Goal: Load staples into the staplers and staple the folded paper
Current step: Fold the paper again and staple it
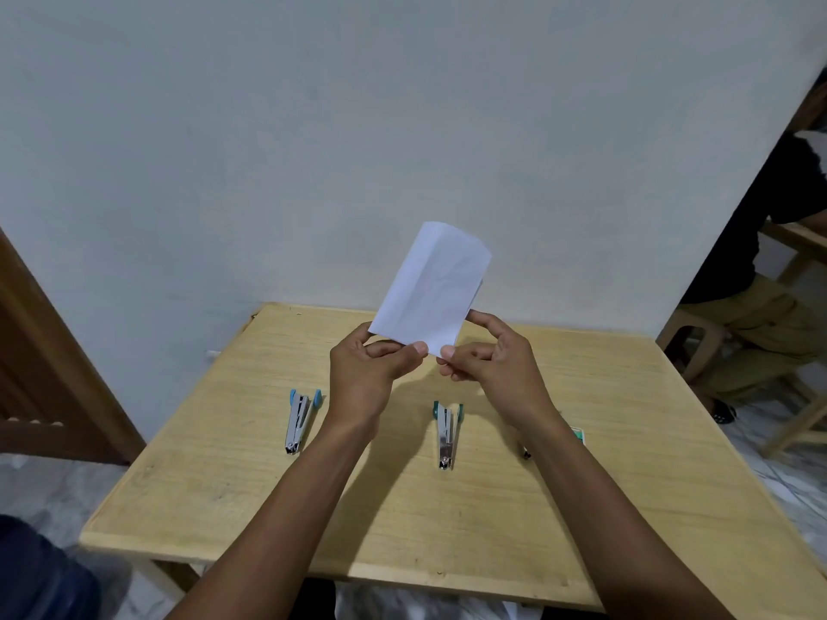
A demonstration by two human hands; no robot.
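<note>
A folded white paper [432, 281] stands upright in the air above the wooden table [268, 521]. My left hand [369, 373] pinches its lower left corner, and my right hand [490, 358] pinches its lower right edge. On the table lie two small metal staplers with their tops swung open: one with light blue ends [300, 420] to the left of my left forearm, one with dark green ends [446, 434] between my forearms. A green and white box [578, 435] peeks out from behind my right forearm; most of it is hidden.
A pale wall rises just behind the table. A person sits on a wooden stool [698, 342] at the far right. A brown wooden door [49, 373] is at the left. A small dark item [526, 454] lies by my right forearm.
</note>
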